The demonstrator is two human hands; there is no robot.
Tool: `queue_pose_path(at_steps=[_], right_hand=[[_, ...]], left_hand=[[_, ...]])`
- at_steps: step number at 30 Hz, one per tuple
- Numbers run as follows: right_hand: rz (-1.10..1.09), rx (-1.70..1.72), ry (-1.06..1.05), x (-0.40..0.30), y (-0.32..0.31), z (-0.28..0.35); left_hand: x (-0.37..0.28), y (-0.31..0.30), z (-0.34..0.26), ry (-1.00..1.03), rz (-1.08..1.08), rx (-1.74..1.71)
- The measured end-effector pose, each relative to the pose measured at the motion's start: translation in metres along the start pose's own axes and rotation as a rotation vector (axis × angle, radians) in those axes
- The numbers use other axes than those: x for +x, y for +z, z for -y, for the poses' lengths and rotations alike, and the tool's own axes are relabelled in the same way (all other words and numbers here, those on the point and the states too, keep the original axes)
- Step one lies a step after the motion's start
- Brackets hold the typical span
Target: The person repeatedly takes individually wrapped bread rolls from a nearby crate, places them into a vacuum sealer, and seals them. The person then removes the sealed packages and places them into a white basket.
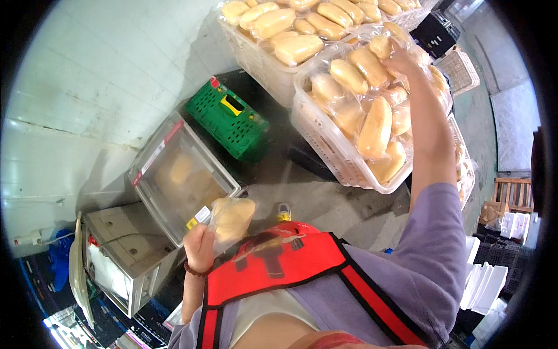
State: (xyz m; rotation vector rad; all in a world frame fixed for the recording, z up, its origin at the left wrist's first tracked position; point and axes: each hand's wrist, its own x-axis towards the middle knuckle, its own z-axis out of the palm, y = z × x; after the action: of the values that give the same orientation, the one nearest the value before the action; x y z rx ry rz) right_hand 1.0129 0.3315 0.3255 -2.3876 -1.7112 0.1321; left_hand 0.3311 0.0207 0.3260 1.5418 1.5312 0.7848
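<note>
My left hand point(200, 248) is shut on the plastic of a clear bag holding a pale yellow root vegetable point(234, 218), close in front of my red apron point(279, 257). Its exact kind I cannot tell. At arm's length, my right hand point(400, 59) grips another bagged root vegetable point(380, 47) at the far side of a white plastic basket point(324, 148). Similar bagged pieces fill that basket, one long piece point(375, 126) lying near its front. Beside my left hand is a transparent-topped case point(152, 209), with yellowish shapes showing dimly through it.
Behind the near basket stands another full white basket point(266, 70). A green perforated crate point(226, 118) sits by the pale wall point(87, 87). A metal-cased machine point(139, 244) with a cable is at lower left. White foam boxes point(484, 288) and black crates point(508, 261) lie at right.
</note>
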Motion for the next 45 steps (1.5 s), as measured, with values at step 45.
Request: queue_pose_path(at_steps=[45], right_hand=[[0.148, 0.974, -1.074, -0.38, 0.035, 0.371]], left_hand=[[0.045, -0.017, -0.066, 0.033, -0.181, -0.317]])
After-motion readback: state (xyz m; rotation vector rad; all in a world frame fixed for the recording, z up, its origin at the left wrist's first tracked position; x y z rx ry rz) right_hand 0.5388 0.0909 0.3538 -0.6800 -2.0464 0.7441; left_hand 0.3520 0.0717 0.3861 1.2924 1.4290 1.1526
